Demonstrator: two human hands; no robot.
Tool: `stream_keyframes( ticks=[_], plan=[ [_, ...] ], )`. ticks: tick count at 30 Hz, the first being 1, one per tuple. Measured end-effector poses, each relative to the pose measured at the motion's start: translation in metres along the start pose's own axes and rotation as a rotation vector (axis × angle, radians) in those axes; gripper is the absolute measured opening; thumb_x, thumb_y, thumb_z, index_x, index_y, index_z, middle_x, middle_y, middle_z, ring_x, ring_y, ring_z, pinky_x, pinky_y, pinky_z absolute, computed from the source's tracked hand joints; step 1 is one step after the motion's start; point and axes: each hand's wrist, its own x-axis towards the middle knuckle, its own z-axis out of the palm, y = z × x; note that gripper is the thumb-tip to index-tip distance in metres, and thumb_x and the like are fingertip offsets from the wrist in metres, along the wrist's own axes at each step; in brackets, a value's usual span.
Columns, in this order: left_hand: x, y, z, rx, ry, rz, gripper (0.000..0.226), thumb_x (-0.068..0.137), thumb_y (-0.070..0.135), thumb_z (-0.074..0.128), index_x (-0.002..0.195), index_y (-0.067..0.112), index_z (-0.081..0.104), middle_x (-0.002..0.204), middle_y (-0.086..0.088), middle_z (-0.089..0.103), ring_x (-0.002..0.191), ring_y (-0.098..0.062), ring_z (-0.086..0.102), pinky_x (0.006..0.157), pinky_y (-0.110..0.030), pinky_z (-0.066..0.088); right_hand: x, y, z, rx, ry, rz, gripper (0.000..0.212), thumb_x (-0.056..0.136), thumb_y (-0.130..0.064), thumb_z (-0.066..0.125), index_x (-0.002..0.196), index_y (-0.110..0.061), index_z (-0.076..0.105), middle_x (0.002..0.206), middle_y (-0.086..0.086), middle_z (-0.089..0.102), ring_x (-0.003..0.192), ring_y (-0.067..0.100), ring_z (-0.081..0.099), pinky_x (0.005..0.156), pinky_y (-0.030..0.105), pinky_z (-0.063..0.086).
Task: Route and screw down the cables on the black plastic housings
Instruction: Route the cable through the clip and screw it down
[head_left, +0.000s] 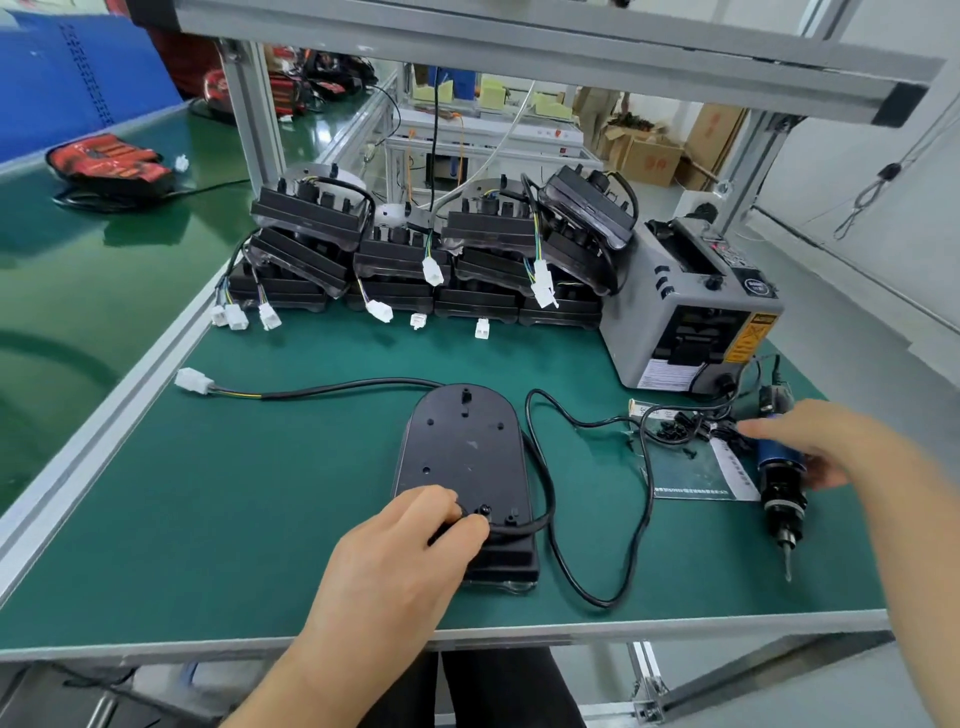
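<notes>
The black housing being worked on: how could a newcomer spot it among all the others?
Look at the green bench. The stacked housings sit along its far edge; this housing lies alone near the front, flat back up, with the left hand holding its cable.

Your left hand (405, 548) and right hand (815, 441) are bare, and both forearms (311, 654) stay bare right to the frame's edge. Below the table's (675, 626) near rim you wear black trousers (498, 691), plain and unmarked.
</notes>
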Motion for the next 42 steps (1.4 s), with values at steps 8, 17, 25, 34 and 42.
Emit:
stream_keyframes(
  ticks=[8, 17, 25, 34, 42],
  plan=[
    [0.0, -0.001, 0.0, -0.003, -0.015, 0.001, 0.01, 0.074, 0.006, 0.059, 0.078, 0.014, 0.063, 0.075, 0.0, 0.052, 0.072, -0.02, 0.064, 0.039, -0.031, 0.047, 0.012, 0.009, -0.01, 0.218, -0.122, 0.049, 0.029, 0.079, -0.005, 0.071, 0.099, -0.004, 0.05, 0.085, 0.019, 0.058, 0.07, 0.031, 0.056, 0.069, 0.041, 0.049],
    [0.0, 0.0, 0.0, -0.007, 0.001, 0.02, 0.015, 0.067, 0.002, 0.065, 0.077, 0.013, 0.065, 0.074, -0.001, 0.053, 0.071, -0.02, 0.064, 0.038, -0.031, 0.047, -0.038, 0.023, -0.029, 0.942, -0.228, -0.086, 0.04, 0.09, -0.043, 0.051, 0.102, -0.004, 0.05, 0.07, 0.006, 0.058, 0.044, 0.015, 0.058, 0.041, 0.02, 0.049],
    [0.001, 0.001, 0.0, -0.015, -0.007, -0.008, 0.03, 0.057, -0.007, 0.079, 0.075, 0.013, 0.066, 0.073, 0.0, 0.054, 0.069, -0.02, 0.063, 0.038, -0.032, 0.047, -0.108, -0.025, 0.014, 1.465, -0.397, -0.162, 0.031, 0.086, -0.035, 0.06, 0.098, -0.008, 0.054, 0.069, 0.003, 0.059, 0.048, 0.009, 0.054, 0.046, 0.02, 0.051],
    [0.0, 0.0, 0.002, -0.023, -0.004, -0.022, 0.032, 0.055, -0.007, 0.08, 0.074, 0.013, 0.066, 0.073, 0.0, 0.055, 0.068, -0.019, 0.062, 0.038, -0.031, 0.046, -0.169, -0.099, 0.072, 1.644, -0.311, -0.553, 0.026, 0.086, -0.023, 0.067, 0.099, -0.012, 0.048, 0.061, 0.001, 0.055, 0.049, 0.014, 0.053, 0.052, 0.025, 0.05],
    [-0.001, -0.001, 0.003, -0.04, 0.021, -0.008, 0.03, 0.06, -0.009, 0.077, 0.077, 0.013, 0.066, 0.075, 0.0, 0.055, 0.071, -0.019, 0.062, 0.041, -0.031, 0.048, -0.19, -0.122, 0.095, 1.483, -0.308, -0.779, 0.014, 0.088, -0.022, 0.064, 0.089, -0.012, 0.053, 0.063, 0.003, 0.053, 0.046, 0.017, 0.05, 0.05, 0.028, 0.046]
  ],
)
